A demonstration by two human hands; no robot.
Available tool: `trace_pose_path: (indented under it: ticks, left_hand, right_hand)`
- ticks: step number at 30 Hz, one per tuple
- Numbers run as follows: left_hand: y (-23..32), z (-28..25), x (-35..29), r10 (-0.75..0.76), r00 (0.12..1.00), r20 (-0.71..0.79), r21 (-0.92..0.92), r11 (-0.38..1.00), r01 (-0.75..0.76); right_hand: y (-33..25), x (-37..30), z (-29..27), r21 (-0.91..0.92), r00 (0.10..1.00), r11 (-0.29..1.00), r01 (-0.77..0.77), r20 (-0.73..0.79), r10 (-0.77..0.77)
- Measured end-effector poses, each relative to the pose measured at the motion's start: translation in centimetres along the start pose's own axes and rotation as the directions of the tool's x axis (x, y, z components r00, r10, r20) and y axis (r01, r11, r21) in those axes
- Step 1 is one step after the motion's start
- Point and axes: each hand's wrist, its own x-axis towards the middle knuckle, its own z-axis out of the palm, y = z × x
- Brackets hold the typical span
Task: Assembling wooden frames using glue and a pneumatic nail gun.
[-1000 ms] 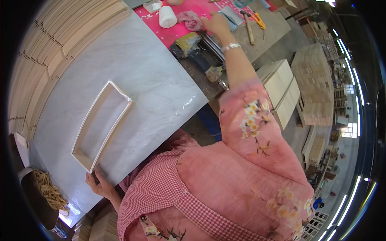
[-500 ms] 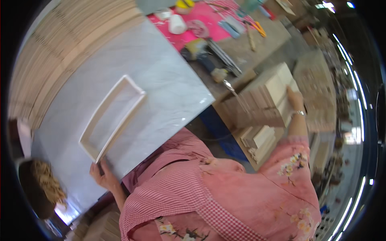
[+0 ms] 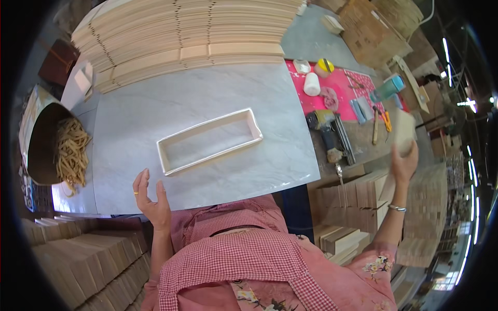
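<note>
A shallow rectangular wooden frame (image 3: pixel 210 168) lies on the grey marbled tabletop (image 3: pixel 249 192), with the table surface showing through its middle. My left hand (image 3: pixel 151 199) hovers at the table's front edge, just left of the frame and apart from it, fingers spread and holding nothing. Out to the right, my right hand (image 3: pixel 404 163) grips a small pale wooden board (image 3: pixel 403 129), raised above the stacked boards. The board is slightly blurred by motion.
Tall stacks of thin wooden slats (image 3: pixel 192 31) line the table's back. A nail gun (image 3: pixel 332 137), a hammer (image 3: pixel 375 127) and a white bottle (image 3: pixel 312 84) lie at the right. Wooden boards (image 3: pixel 358 197) are piled below. At left, a bin (image 3: pixel 49 145) holds light strips.
My right hand has lifted a board up and away from the right-hand stack. My left hand has let go of the frame's corner and opened. The view has turned.
</note>
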Motion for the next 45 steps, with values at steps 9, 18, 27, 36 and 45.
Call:
trace_pose_path:
  ticks: [9, 18, 27, 36, 45]
  left_hand:
    - [9.2, -1.0, 0.0, -0.489, 0.616, 0.618, -0.555, 0.283, 0.782]
    - [4.5, -4.4, -0.5, -0.597, 0.652, 0.468, -0.702, 0.198, 0.685]
    - [3.0, -3.1, 3.6, -0.516, 0.729, 0.449, -0.729, 0.26, 0.633]
    - [-0.2, -2.3, 0.7, -0.382, 0.904, 0.194, -0.03, 0.918, 0.394]
    - [0.7, -0.3, 1.6, -0.296, 0.936, 0.192, 0.147, 0.951, 0.271]
  right_hand:
    - [-37.0, -11.4, 3.1, 0.85, 0.177, 0.039, 0.526, -0.065, -0.982]
    - [-39.0, -9.8, 4.2, 0.8, 0.073, 0.067, 0.597, 0.029, -0.997]
    - [-40.0, -6.5, 6.2, 0.77, 0.141, 0.092, 0.632, 0.002, -0.99]
    - [-40.7, -6.1, 9.4, 0.81, 0.114, 0.131, 0.571, 0.08, -0.99]
    - [-40.2, -6.2, 10.5, 0.793, 0.073, 0.161, 0.587, 0.146, -0.987]
